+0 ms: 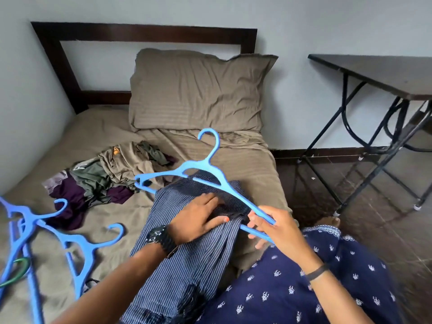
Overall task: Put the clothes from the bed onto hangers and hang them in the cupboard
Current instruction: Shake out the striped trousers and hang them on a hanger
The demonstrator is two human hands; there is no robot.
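Note:
A navy pinstriped garment (pixel 187 253) lies lengthwise along the bed's near right side. A blue plastic hanger (pixel 198 170) hovers over its upper end, hook pointing toward the pillow, with the garment's dark top passing through its frame. My right hand (pixel 273 228) grips the hanger's right end, fingers curled around both bars. My left hand (pixel 198 218) lies flat on the garment just below the hanger, fingers straight. A heap of olive, tan and purple clothes (pixel 102 178) sits mid-bed. No cupboard is in view.
Several spare blue hangers (pixel 77 249) lie at the bed's left, one green hook (pixel 16 272) among them. A tan pillow (pixel 196 90) leans on the dark headboard (pixel 145 31). A dark folding table (pixel 383 73) stands on the tiled floor at right.

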